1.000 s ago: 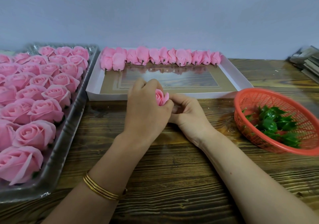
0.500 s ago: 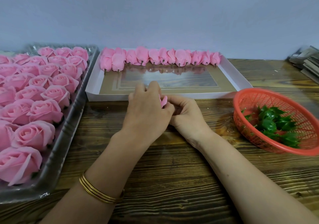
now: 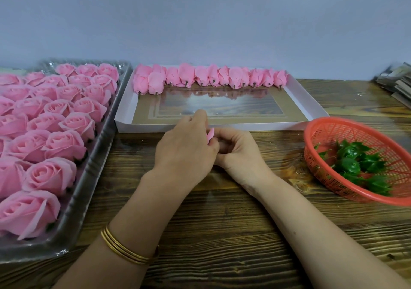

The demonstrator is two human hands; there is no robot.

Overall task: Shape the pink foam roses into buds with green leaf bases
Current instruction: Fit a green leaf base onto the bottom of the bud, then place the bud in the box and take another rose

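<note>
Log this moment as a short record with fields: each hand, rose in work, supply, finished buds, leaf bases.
left hand: curled round the pink foam rose, hiding most of it
right hand: fingers curled, pinching the same rose from the right
supply: open roses fill the clear tray at the left
finished buds: lined along the far wall of the white box
leaf bases: green, in the orange basket at the right
surface: wooden table

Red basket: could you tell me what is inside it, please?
The basket holds a loose pile of green leaf bases. Anything beneath the pile is covered, and its right edge is out of frame.
</note>
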